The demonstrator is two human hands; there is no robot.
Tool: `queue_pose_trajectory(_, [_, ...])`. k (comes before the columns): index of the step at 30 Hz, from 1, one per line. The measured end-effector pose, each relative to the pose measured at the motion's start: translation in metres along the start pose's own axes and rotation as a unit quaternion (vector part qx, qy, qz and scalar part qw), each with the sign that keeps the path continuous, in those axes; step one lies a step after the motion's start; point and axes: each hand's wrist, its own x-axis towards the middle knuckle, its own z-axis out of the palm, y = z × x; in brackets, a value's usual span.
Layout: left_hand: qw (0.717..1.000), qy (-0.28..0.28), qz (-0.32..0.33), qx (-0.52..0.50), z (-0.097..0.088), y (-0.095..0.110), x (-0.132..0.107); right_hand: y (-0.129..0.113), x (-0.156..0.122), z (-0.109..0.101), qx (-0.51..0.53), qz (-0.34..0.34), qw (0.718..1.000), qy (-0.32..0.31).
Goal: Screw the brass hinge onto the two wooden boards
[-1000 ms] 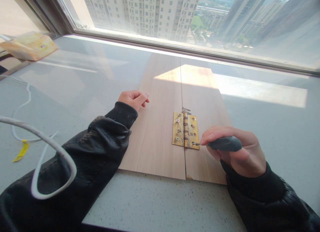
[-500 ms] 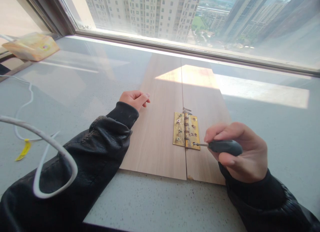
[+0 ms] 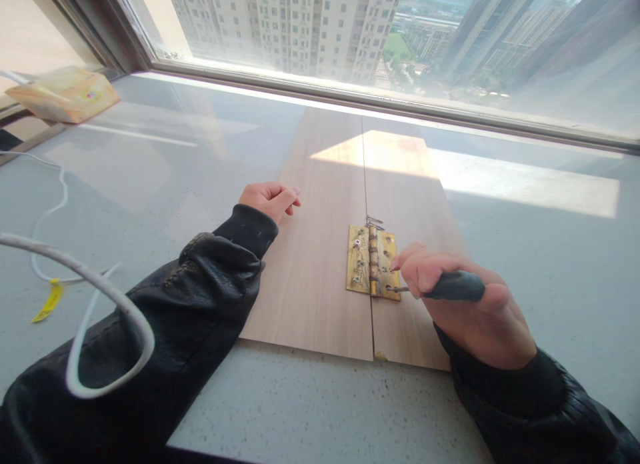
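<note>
A brass-coloured hinge (image 3: 359, 261) lies across the seam between two pale wooden boards (image 3: 320, 304). Its left leaf carries several screws, and its right leaf shows dark holes. My right hand (image 3: 465, 317) is closed round the dark handle of a screwdriver (image 3: 455, 286). The screwdriver is tilted, its tip at a screw (image 3: 389, 288) in the lowest hole of the right leaf. On the left board's left side rests my left hand (image 3: 270, 200), fingers curled closed, with nothing visible in them. Several loose screws (image 3: 374, 222) lie just beyond the hinge.
The boards lie on a speckled pale countertop (image 3: 290, 397) beside a window (image 3: 310, 91). A white cable (image 3: 115, 297) loops over my left sleeve, with a yellow tag (image 3: 47, 301) near it. A tissue pack (image 3: 67, 94) sits at the far left corner.
My right hand has turned on the screwdriver handle, its fingers now stretched further toward the hinge. The screwdriver tip stays at the same hole. My left hand has not moved.
</note>
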Motion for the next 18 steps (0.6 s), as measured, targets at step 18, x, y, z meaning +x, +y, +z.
queue_pose_trajectory(18, [1.0, 0.008, -0.005, 0.001, 0.0, 0.002, -0.002, 0.002, 0.001, 0.011, 0.056, -0.021, 0.993, 0.105])
